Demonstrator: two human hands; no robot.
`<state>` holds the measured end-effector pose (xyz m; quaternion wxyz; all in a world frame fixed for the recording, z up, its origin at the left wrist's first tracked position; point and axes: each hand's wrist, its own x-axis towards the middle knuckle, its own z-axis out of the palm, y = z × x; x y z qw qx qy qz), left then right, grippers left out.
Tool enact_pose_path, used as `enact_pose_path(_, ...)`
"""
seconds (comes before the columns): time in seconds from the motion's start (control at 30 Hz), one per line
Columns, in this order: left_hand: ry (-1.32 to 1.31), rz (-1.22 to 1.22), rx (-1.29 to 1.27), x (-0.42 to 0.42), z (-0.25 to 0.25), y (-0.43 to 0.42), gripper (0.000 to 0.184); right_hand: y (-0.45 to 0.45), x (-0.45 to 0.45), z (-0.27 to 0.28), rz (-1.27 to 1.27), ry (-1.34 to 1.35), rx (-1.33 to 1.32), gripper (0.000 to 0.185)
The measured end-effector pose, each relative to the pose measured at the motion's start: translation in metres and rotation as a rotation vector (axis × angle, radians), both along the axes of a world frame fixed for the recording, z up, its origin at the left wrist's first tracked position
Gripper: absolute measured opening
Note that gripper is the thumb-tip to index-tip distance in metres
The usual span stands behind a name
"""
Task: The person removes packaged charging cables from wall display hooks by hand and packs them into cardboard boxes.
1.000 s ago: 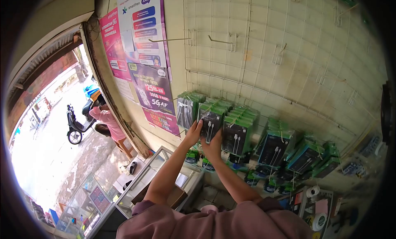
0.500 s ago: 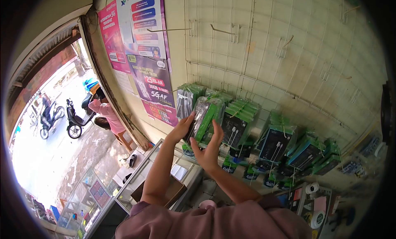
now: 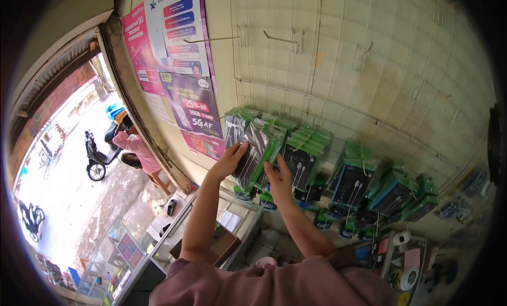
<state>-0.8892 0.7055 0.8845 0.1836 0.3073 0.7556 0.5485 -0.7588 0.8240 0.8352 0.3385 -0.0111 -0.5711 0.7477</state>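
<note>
Between my two hands is a black and green packet in clear plastic, a white cable pictured on its front. My left hand grips its left edge, thumb on the front. At its right green edge, my right hand holds it with thumb and fingers. The packet is tilted and stands in front of similar packets on the rack. Right beside it hangs a bundle of cable packets, and another bundle hangs farther right.
A wire grid with bare hooks covers the wall. Posters hang at the left. Below are a glass display case and an open cardboard box. Outside the doorway are a person in pink and a scooter.
The packet between my hands has turned from its green side to show its front more. My right hand has closed on its right edge. Outside, a passing motorbike has moved toward the lower left.
</note>
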Motion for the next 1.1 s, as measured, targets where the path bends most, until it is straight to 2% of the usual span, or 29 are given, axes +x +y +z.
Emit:
enact_pose_path(0.27, -0.006, 0.045, 0.13, 0.013, -0.005, -0.01, 0.057, 0.008, 0.0, -0.016, 0.087, -0.039, 0.074, 0.05)
enact_pose_path(0.33, -0.045, 0.026, 0.173, 0.008, -0.016, -0.013, 0.056, 0.007, 0.002, -0.011, -0.006, 0.084, 0.276, 0.057)
enact_pose_path(0.37, -0.085, 0.003, 0.211, 0.009, -0.019, -0.016, 0.055, 0.006, 0.004, -0.009, -0.003, 0.081, 0.277, 0.057)
enact_pose_path(0.43, -0.043, 0.032, 0.196, 0.011, -0.025, -0.025, 0.053, 0.007, 0.008, -0.004, 0.25, -0.014, 0.061, 0.061)
enact_pose_path(0.5, -0.001, 0.064, 0.181, 0.017, -0.026, -0.035, 0.052, 0.005, 0.011, 0.005, 0.308, -0.006, 0.119, 0.066)
enact_pose_path(0.6, -0.022, 0.053, 0.314, 0.03, -0.028, -0.053, 0.046, -0.011, 0.018, 0.014, 0.371, 0.034, 0.142, 0.074)
enact_pose_path(0.67, 0.156, 0.069, 0.377, 0.04, -0.036, -0.07, 0.044, -0.02, 0.023, 0.018, 0.392, 0.057, 0.112, 0.077)
enact_pose_path(0.73, 0.14, 0.079, 0.401, 0.049, -0.039, -0.095, 0.042, -0.029, 0.026, 0.024, 0.206, 0.031, 0.445, 0.087)
enact_pose_path(0.77, 0.135, 0.085, 0.317, 0.056, -0.038, -0.109, 0.041, -0.038, 0.031, 0.035, 0.337, -0.021, 0.33, 0.081)
enact_pose_path(0.8, 0.127, 0.097, 0.233, 0.063, -0.038, -0.122, 0.041, -0.042, 0.026, 0.034, 0.375, -0.036, 0.332, 0.081)
enact_pose_path(0.87, 0.099, 0.227, 0.232, 0.074, -0.049, -0.148, 0.043, -0.053, 0.014, 0.032, 0.285, -0.126, 0.805, 0.072)
enact_pose_path(0.9, 0.139, 0.275, 0.171, 0.078, -0.056, -0.165, 0.044, -0.064, 0.0, 0.02, 0.197, -0.011, 0.864, 0.063)
enact_pose_path(0.93, 0.175, 0.325, 0.108, 0.084, -0.064, -0.181, 0.046, -0.072, -0.007, 0.011, 0.257, -0.017, 0.867, 0.063)
enact_pose_path(1.0, 0.174, 0.454, 0.024, 0.097, -0.08, -0.211, 0.049, -0.095, -0.021, 0.0, 0.705, -0.33, 0.72, 0.068)
enact_pose_path(1.03, 0.145, 0.482, -0.013, 0.103, -0.091, -0.226, 0.051, -0.111, -0.028, -0.019, 0.778, -0.371, 0.668, 0.065)
enact_pose_path(1.1, 0.084, 0.561, -0.135, 0.11, -0.122, -0.255, 0.053, -0.146, -0.056, -0.094, 0.832, -0.414, 0.709, 0.065)
